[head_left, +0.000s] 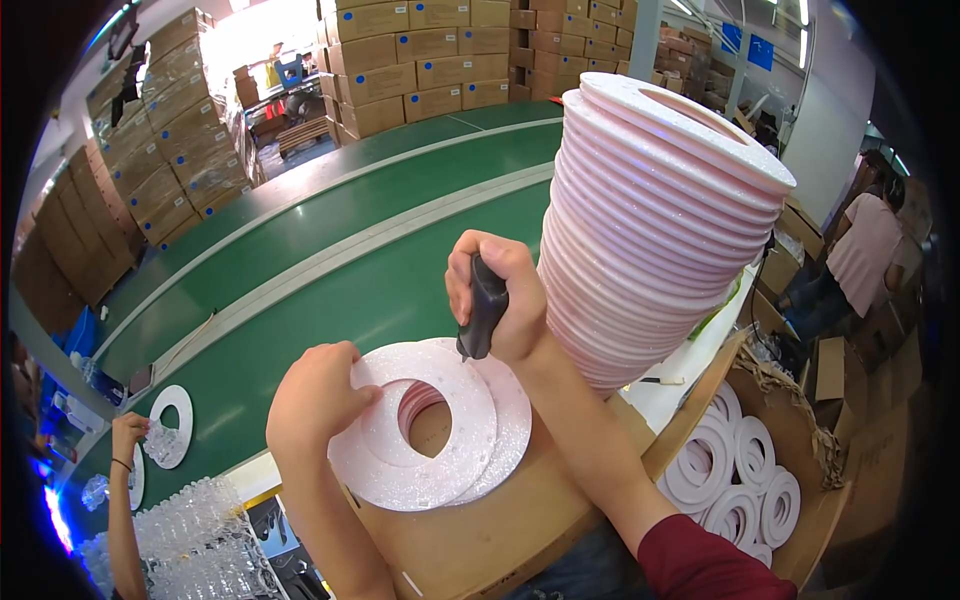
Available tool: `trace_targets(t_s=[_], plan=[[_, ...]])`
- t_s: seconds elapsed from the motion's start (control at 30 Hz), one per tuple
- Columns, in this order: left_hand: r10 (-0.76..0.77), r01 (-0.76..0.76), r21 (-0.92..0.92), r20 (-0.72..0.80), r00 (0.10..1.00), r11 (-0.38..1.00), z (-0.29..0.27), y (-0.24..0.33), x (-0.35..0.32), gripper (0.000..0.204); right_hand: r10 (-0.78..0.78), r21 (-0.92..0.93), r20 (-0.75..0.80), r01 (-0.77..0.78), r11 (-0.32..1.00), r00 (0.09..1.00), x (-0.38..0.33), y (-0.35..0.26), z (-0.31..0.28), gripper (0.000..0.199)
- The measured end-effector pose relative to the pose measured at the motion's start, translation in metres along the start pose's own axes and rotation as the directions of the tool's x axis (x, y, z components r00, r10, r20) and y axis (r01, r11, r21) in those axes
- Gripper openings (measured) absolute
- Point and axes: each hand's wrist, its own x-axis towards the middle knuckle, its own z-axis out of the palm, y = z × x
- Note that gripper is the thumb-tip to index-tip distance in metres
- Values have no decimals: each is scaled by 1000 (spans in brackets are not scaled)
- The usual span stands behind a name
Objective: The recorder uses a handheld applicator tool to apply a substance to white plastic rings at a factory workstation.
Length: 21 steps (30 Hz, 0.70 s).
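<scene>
My left hand [318,395] grips the left edge of a pale pink, glittery flat ring [400,485], its thumb beside the centre hole. Another ring [512,425] lies beneath, offset to the right, and more ring edges show down through the hole. In my right fist [510,300] is a black-handled tool [485,305] with a short tip. The tip points down at the far right rim of the upper ring; whether it touches cannot be told. A tall stack of matching rings [650,230] rises just beyond my right forearm.
Brown cardboard [470,555] lies under the rings. At right, a carton [835,505] holds smaller rings [752,450]. A green conveyor [370,240] runs behind. On the left, another person's hand [128,435] is at a ring [174,425], near clear plastic pieces [195,535].
</scene>
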Motion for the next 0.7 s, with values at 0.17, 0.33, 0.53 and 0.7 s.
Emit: trace_targets(t_s=[0.17,0.33,0.53,0.7], plan=[[-9,10,-22,20,1000,1000,-2,2,0,49,20,-42,-8,-21,999,1000,0,1,1,44],[-64,64,-32,-18,998,997,-8,6,-8,55,15,-55,-6,-15,998,1000,1,3,0,43],[-221,208,131,97,971,969,-16,9,-11,57,-11,16,-15,11,1000,1000,4,6,-1,40],[-150,146,75,61,987,986,-11,4,-9,54,3,56,4,-3,998,1000,3,-3,2,40]])
